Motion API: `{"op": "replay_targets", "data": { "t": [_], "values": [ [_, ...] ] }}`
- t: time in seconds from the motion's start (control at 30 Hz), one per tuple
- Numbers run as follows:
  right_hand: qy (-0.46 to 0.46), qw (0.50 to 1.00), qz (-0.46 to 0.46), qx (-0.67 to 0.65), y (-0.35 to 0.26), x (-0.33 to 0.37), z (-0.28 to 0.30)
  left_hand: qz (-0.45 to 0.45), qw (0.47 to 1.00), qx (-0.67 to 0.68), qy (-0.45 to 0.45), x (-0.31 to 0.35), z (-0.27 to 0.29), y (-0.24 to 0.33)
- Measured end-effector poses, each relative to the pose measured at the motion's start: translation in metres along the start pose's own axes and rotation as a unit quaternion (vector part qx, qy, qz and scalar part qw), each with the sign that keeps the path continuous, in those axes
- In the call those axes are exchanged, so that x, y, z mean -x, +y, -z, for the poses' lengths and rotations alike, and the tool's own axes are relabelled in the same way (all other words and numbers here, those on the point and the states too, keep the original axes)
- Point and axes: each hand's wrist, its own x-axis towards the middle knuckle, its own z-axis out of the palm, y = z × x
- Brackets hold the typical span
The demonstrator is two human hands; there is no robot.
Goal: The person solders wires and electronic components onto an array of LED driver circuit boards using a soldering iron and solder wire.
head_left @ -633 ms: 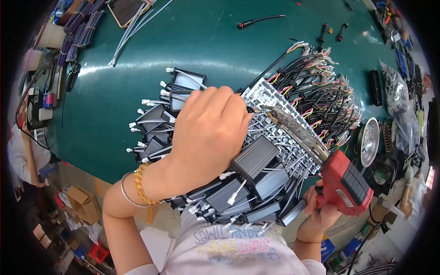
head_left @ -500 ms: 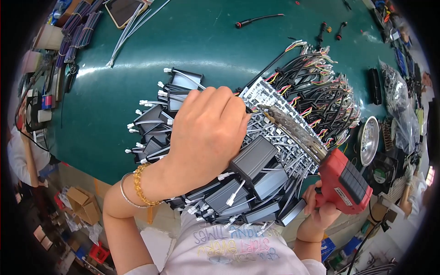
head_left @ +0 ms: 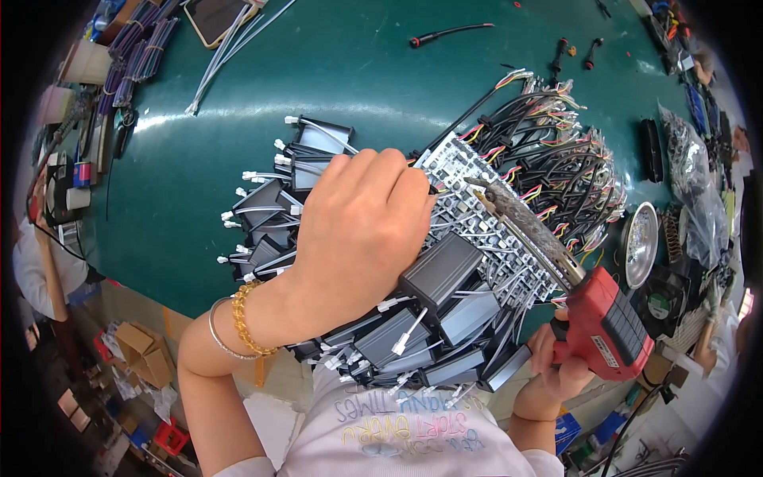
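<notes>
- We see the right hand (head_left: pixel 556 367) wrapped round a red-and-black plastic gun-shaped tool (head_left: pixel 602 330); its long, crusted, grey-brown metal barrel (head_left: pixel 528 226) slants up-left over the panel.
- The left hand (head_left: pixel 366 222) is curled, knuckles up, beside the barrel's tip; its fingertips are hidden from us, so we cannot tell what it pinches.
- Below both lies the white circuit-board panel (head_left: pixel 459 163), dotted with small dark parts, partly covered by the left hand, the barrel and grey wires.
- Ridged dark-grey metal box housings (head_left: pixel 443 274) crowd its near side, with small white plastic plugs (head_left: pixel 400 345) on their leads; the left forearm blocks several from our view.
- Beyond the panel we find a tangled heap of glossy black cables (head_left: pixel 556 159) with red, yellow and white ends.
- Farther right on the smooth green tabletop (head_left: pixel 238 151) stand a shiny round metal bowl (head_left: pixel 640 245) and a crumpled clear plastic bag (head_left: pixel 693 171).
- A dark-screened phone (head_left: pixel 213 20) is cut off at the top.
</notes>
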Motion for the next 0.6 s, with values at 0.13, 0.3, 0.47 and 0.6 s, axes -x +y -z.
{"op": "replay_targets", "data": {
  "t": [0.13,0.3,0.47,0.6],
  "values": [
    [0.017,1.0,-0.01,0.018,-0.001,0.0,-0.002,0.004,1.0,-0.003,-0.015,-0.002,0.004,0.003],
    [0.046,0.999,0.018,0.013,0.004,0.002,-0.004,-0.017,0.998,0.061,0.02,-0.007,0.001,-0.002],
    [0.047,0.999,0.02,0.005,0.003,0.003,-0.005,-0.034,0.997,0.068,-0.015,-0.007,0.002,-0.005],
    [0.056,0.998,0.015,-0.004,0.0,0.003,-0.007,-0.014,0.998,0.06,-0.013,-0.006,0.0,-0.002]
  ]
}}
